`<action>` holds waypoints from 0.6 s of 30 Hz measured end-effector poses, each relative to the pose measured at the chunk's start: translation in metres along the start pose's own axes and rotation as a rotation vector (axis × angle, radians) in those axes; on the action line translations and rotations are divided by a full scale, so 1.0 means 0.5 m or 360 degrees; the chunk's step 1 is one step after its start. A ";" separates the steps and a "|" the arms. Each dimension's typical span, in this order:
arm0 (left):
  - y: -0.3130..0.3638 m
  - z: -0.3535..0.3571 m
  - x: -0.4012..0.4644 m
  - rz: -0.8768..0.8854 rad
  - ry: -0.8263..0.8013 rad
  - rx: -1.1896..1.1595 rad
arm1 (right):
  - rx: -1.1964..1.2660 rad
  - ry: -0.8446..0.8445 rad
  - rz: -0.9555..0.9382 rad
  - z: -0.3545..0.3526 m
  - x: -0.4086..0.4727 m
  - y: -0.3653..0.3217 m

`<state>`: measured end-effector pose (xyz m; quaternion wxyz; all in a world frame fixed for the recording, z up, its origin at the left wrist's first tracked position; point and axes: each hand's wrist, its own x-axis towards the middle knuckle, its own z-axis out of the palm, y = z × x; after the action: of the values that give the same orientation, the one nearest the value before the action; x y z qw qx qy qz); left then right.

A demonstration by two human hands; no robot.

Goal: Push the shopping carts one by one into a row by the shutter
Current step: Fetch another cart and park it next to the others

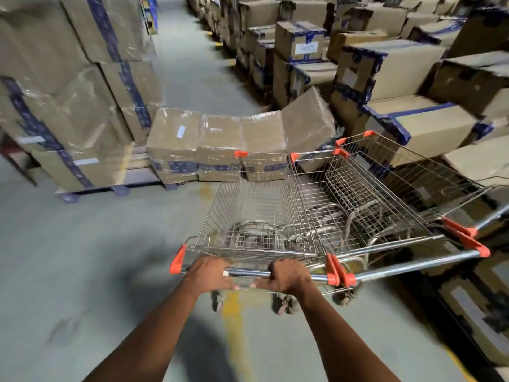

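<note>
Both hands, left hand (208, 272) and right hand (289, 274), curl around the chrome handlebar (247, 272) of a wire-mesh, orange-cornered shopping cart (253, 208), wrists straight, with another shopping cart (385, 194) at two o'clock.

Dim, even overhead light fills the warehouse aisle, and the person casts a soft dark shadow on the grey floor (82, 257) between the forearms and to the left of the near cart's chrome handle (248, 272), which shows a bright streak of glare. The plastic wrap on the cardboard boxes (214, 142) gives pale sheen. Motion blur smears the floor and the right-hand stacks, blocky compression artefacts break up the dark lower right corner, and the wide lens bows the edges.
</note>
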<state>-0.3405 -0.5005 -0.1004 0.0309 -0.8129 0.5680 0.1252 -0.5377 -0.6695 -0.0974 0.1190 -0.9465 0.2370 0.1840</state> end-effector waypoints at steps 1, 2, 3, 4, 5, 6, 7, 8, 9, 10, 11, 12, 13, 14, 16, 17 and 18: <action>0.003 -0.001 0.000 -0.0007 -0.0004 0.0036 | -0.0024 0.0020 0.0031 0.003 0.002 -0.002; 0.007 -0.003 -0.002 -0.0025 -0.0002 0.0062 | -0.0038 0.0057 0.0068 0.006 0.002 -0.004; 0.009 -0.003 -0.003 -0.0049 0.0005 0.0076 | -0.0035 0.0097 0.0097 0.010 0.003 -0.008; 0.012 -0.002 -0.006 -0.0083 0.0007 0.0084 | -0.0023 0.0124 0.0123 0.014 0.002 -0.012; 0.013 0.000 -0.008 -0.0113 0.0009 0.0087 | -0.0017 0.0140 0.0147 0.017 0.002 -0.016; 0.016 0.002 -0.011 -0.0134 0.0007 0.0095 | -0.0022 0.0147 0.0170 0.017 0.000 -0.021; 0.018 0.004 -0.014 -0.0148 0.0001 0.0104 | -0.0028 0.0146 0.0189 0.017 -0.002 -0.026; 0.020 0.006 -0.019 -0.0163 -0.0007 0.0098 | -0.0026 0.0137 0.0204 0.016 -0.005 -0.031; 0.020 0.008 -0.023 -0.0180 -0.0015 0.0084 | -0.0017 0.0126 0.0212 0.017 -0.007 -0.035; 0.020 0.011 -0.028 -0.0191 -0.0016 0.0072 | -0.0009 0.0115 0.0220 0.018 -0.011 -0.039; 0.018 0.017 -0.034 -0.0194 -0.0014 0.0073 | -0.0006 0.0106 0.0229 0.021 -0.014 -0.043; 0.017 0.020 -0.042 -0.0190 -0.0008 0.0082 | -0.0006 0.0098 0.0239 0.023 -0.018 -0.049; 0.015 0.025 -0.051 -0.0186 0.0001 0.0091 | -0.0010 0.0094 0.0244 0.025 -0.023 -0.055; 0.014 0.030 -0.062 -0.0184 0.0013 0.0097 | -0.0022 0.0092 0.0249 0.028 -0.028 -0.064; 0.009 0.041 -0.087 -0.0188 0.0043 0.0129 | -0.0071 0.0117 0.0253 0.033 -0.044 -0.087; 0.005 0.047 -0.099 -0.0191 0.0068 0.0156 | -0.0098 0.0135 0.0254 0.038 -0.052 -0.099; 0.001 0.054 -0.113 -0.0194 0.0088 0.0182 | -0.0121 0.0151 0.0251 0.043 -0.060 -0.111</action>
<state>-0.3636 -0.4438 -0.1128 0.0692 -0.8460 0.5243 0.0679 -0.5412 -0.6029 -0.0969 0.0567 -0.9364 0.3090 0.1567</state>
